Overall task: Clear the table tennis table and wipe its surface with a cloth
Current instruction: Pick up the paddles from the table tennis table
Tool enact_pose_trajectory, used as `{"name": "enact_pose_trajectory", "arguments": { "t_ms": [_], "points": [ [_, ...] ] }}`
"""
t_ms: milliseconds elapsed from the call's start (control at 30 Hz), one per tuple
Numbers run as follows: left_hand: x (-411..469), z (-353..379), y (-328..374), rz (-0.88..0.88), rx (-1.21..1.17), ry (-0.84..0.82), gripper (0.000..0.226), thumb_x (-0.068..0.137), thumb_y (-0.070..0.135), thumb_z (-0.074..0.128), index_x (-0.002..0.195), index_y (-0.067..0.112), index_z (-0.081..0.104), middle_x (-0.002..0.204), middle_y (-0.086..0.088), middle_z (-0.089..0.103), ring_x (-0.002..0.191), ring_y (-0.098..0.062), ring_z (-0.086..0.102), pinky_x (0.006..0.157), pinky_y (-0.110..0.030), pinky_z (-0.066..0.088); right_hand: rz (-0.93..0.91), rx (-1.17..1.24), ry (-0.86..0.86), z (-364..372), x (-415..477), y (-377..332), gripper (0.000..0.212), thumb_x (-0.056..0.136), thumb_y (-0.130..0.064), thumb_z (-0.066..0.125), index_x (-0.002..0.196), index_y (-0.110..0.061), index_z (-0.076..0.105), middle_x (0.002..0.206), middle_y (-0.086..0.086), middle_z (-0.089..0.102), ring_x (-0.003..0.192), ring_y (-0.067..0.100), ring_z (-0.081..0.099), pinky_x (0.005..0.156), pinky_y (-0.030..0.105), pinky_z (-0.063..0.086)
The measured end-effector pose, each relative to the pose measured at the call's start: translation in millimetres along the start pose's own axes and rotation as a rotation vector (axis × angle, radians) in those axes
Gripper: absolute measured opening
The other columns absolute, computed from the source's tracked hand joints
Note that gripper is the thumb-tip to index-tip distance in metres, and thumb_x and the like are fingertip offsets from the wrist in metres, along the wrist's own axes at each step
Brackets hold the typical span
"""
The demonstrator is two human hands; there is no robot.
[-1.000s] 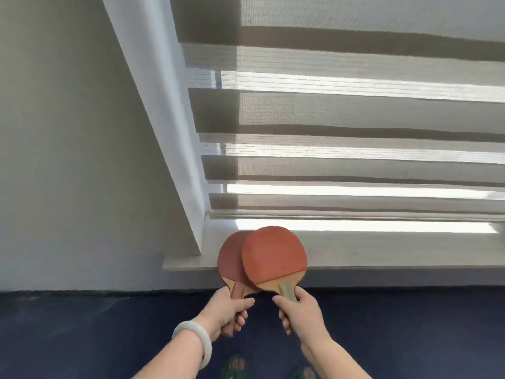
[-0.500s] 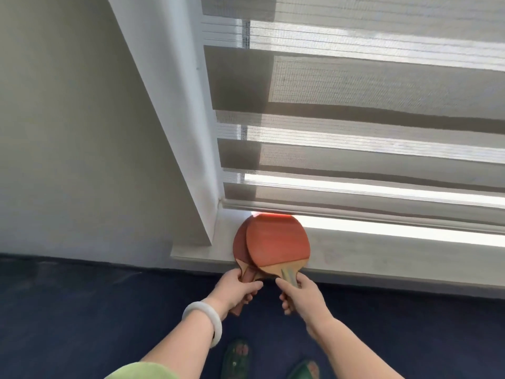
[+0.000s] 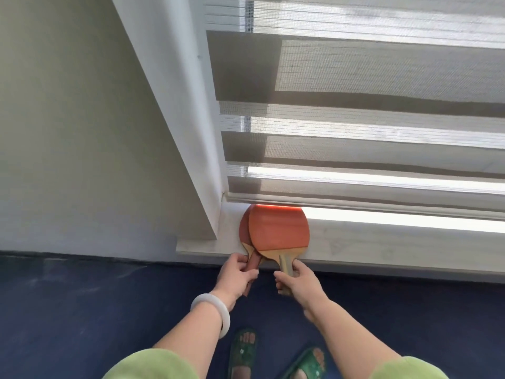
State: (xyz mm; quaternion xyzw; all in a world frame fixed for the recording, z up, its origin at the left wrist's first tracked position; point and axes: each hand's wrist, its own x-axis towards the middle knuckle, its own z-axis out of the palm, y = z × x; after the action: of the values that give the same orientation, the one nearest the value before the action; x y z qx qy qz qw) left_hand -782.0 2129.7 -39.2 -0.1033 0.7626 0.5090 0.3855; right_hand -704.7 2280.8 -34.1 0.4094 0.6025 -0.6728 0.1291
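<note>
Table tennis paddles, two of them with red rubber faces and wooden handles, sit overlapped at the left end of a white stone-look windowsill (image 3: 382,246), tucked into the corner where the window reveal meets it. The upper paddle (image 3: 278,228) lies across the right part of the lower paddle (image 3: 244,231), so only a crescent of the lower blade shows on the left. Both blades lie flat over the sill, though I cannot tell whether their full weight rests on it. Both handles stick out past its front edge toward the person. The far edge of the upper blade reaches right under the bottom rail (image 3: 355,199) of a grey-and-sheer striped roller blind (image 3: 355,77), where it glows orange in the daylight. The person's left hand (image 3: 237,277) is curled round the reddish-brown handle of the lower paddle, and a smooth white bangle (image 3: 216,313) sits on that wrist. The right hand (image 3: 300,280) grips the pale yellowish handle of the upper paddle between thumb and bent fingers. Light green sleeves (image 3: 153,365) show at the bottom edge of the view. Below the arms lies dark blue carpet (image 3: 82,310), and a pair of green sandals (image 3: 243,348) stands just short of the wall. A plain off-white wall (image 3: 68,132) fills the left side.
</note>
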Motion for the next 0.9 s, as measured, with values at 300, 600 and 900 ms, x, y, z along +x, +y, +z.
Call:
{"name": "enact_pose_trajectory", "arguments": {
  "t_ms": [300, 600, 900],
  "points": [
    [3.0, -13.1, 1.7, -0.019, 0.103, -0.049, 0.039, 0.085, 0.012, 0.074, 0.119, 0.020, 0.057, 0.110, -0.003, 0.066, 0.100, -0.019, 0.065, 0.090, -0.042, 0.056, 0.053, -0.016, -0.009, 3.3, 8.4, 8.0, 0.066, 0.089, 0.000, 0.068, 0.147, -0.007, 0.038, 0.091, 0.013, 0.062, 0.075, 0.020, 0.065, 0.067, 0.027, 0.056],
    [4.6, -10.9, 0.7, 0.002, 0.103, -0.010, 0.040, 0.083, 0.013, 0.076, 0.120, 0.016, 0.061, 0.108, -0.007, 0.069, 0.096, -0.024, 0.069, 0.088, -0.046, 0.057, 0.038, -0.001, -0.021, 8.6, 8.9, 6.9, 0.054, 0.089, 0.001, 0.067, 0.139, -0.007, 0.047, 0.088, 0.015, 0.062, 0.069, 0.019, 0.063, 0.065, 0.027, 0.055],
    [1.4, -8.8, 0.4, 0.027, 0.113, -0.006, 0.039, 0.083, 0.014, 0.077, 0.119, 0.014, 0.061, 0.106, -0.007, 0.070, 0.097, -0.025, 0.068, 0.091, -0.046, 0.055, 0.020, -0.030, -0.045, 11.4, 10.3, 8.3, 0.042, 0.090, -0.001, 0.067, 0.127, -0.012, 0.053, 0.088, 0.012, 0.063, 0.074, 0.020, 0.064, 0.069, 0.030, 0.058]
  ]
}}
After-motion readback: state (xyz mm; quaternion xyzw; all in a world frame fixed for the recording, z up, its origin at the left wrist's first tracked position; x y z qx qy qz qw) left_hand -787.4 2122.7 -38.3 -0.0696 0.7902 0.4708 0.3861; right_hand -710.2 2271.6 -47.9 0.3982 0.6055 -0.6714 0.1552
